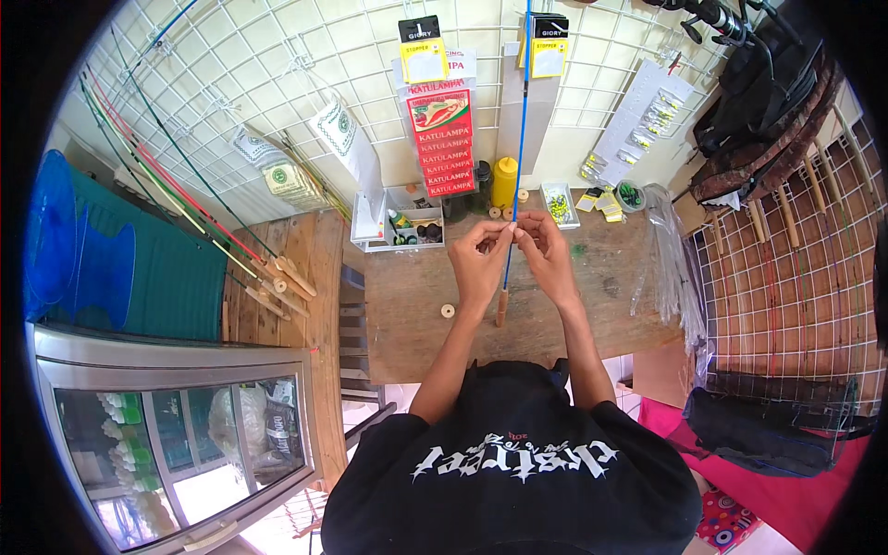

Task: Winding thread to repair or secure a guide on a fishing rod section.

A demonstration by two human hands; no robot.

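Note:
A thin blue fishing rod (522,129) stands upright in front of me, its cork-coloured handle (502,309) low over the wooden table. My left hand (480,256) pinches the rod from the left, thumb and forefinger closed. From the other side my right hand (546,252) closes its fingertips on the same stretch of the shaft, so that both hands nearly meet. Anything small between the fingertips is too fine to make out. Left of the handle, a small pale ring (448,311) lies on the wooden table (592,319).
Along the back stand a white compartment tray (375,246), a yellow squeeze bottle (504,182) and a white box of small yellow-green pieces (559,205). Clear plastic sleeves (668,268) hang over the right edge. More rods (176,208) lean at left, above a glass-fronted cabinet (176,356).

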